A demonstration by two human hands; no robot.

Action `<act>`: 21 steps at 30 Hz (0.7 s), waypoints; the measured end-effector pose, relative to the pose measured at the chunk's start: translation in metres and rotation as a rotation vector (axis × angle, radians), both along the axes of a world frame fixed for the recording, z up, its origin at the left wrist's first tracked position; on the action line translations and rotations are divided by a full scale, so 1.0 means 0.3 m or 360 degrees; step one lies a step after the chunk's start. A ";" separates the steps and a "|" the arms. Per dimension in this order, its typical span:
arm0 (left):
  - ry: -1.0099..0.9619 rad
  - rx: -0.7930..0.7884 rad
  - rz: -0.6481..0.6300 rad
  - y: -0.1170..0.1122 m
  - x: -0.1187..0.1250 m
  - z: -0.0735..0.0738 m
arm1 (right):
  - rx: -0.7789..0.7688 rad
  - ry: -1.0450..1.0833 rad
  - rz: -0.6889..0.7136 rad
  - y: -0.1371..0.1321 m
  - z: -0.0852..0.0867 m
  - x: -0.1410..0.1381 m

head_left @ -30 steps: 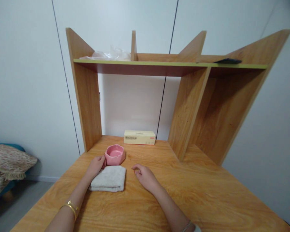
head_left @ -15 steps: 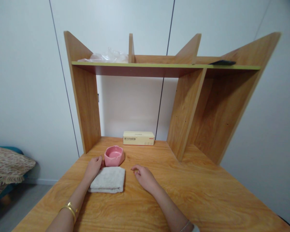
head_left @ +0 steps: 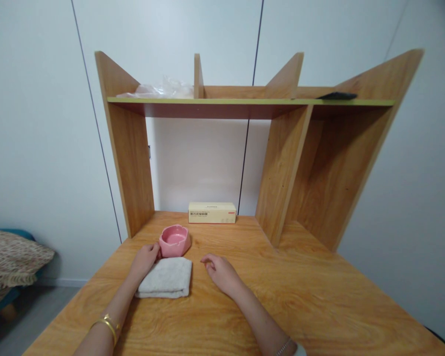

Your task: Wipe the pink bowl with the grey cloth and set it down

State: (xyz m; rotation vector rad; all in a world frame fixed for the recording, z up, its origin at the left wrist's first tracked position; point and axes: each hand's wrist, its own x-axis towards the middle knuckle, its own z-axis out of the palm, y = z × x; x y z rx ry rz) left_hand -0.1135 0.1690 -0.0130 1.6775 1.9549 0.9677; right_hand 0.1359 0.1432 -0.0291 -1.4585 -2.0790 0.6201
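Note:
On the desk, left of the middle, stands a pink angular ashtray with a notched rim. Just in front of it lies a folded grey towel, its near edge showing several layers. My left hand rests beside the ashtray's left side and the towel's upper left corner, fingers loosely bent and holding nothing that I can see; whether the fingertips touch the ashtray I cannot tell. To the right of the towel, my right hand rests on the desk with loosely curved fingers and nothing in them.
A long cream box stands at the back of the wooden desk. Wooden shelving rises behind, carrying a clear plastic bag and a dark flat thing. Patterned fabric lies at far left.
The view has shifted very slightly. Both hands, the ashtray and the towel stay where they were.

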 end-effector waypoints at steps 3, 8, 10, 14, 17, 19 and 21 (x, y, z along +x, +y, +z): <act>0.0007 -0.0012 -0.0010 -0.002 0.000 0.004 | 0.0006 -0.0007 0.0020 0.003 0.000 0.001; -0.0007 0.0000 0.0004 -0.004 0.000 0.008 | 0.0007 -0.0035 0.0023 0.007 0.000 0.002; -0.0006 -0.0006 0.0007 -0.002 0.000 0.008 | 0.0010 -0.0027 0.0022 0.007 0.000 0.002; -0.0004 -0.0019 -0.0001 0.000 0.000 0.007 | -0.0003 -0.0045 0.0021 0.005 0.004 0.001; 0.0000 -0.0028 0.0008 -0.001 0.002 0.010 | -0.0003 -0.0066 0.0026 0.005 0.008 0.000; 0.0004 -0.0015 0.0008 -0.004 0.004 0.013 | 0.0002 -0.0068 0.0029 0.005 0.008 0.000; 0.0004 0.0015 -0.0003 -0.006 0.004 0.016 | -0.0002 -0.0072 0.0028 0.005 0.007 0.000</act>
